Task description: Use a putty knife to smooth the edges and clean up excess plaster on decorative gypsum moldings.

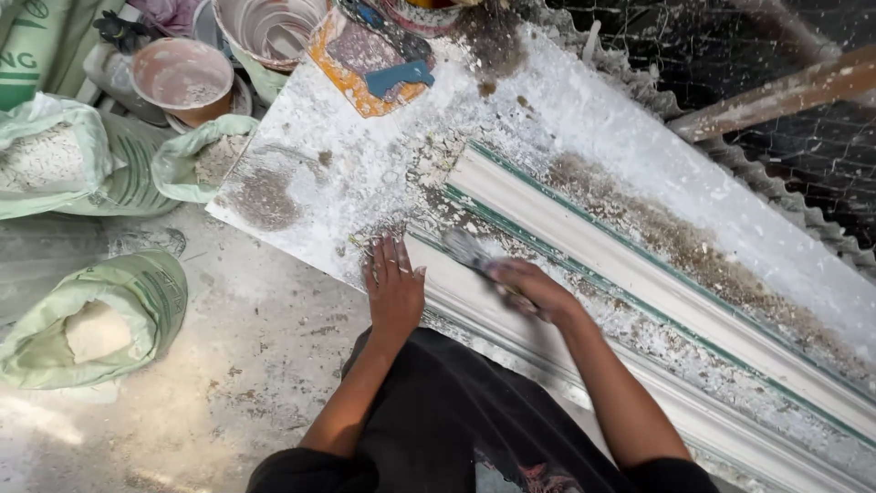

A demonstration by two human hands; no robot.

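We are bent over a long white plaster moulding (pixel 639 301) with green-edged ridges, lying on a plaster-crusted worktop (pixel 347 164). Our left hand (pixel 394 288) lies flat and released, palm down, fingers spread on the near end of the moulding, bracing it. Our right hand (pixel 534 288) is clenched around the handle of a scraper (pixel 470 251), whose blurred blade points away from that hand toward the moulding's end, just beyond our left fingertips.

Ahead of the left hand, the worktop carries loose white flakes and a brown dusty patch. Further out, beyond both hands, sit a sheet of orange-backed sandpaper (pixel 351 55) with a blue plastic spreader (pixel 399 76) on it, and past that a white bucket (pixel 269 27). To the left of the left hand, at the worktop's corner, stand a pinkish bowl (pixel 182 78) and an open sack of powder (pixel 205 160); another open sack (pixel 96 319) lies on the floor (pixel 237 365) well to the left.

As for risks, we judge the blade and our left fingertips to be very near each other, so a slip toward them could nick a finger. Pressing too steeply could gouge the crisp ridges or chip the moulding's end. The loose flakes under the palm could let the bracing hand slide, and the dust might drift into the open sacks.
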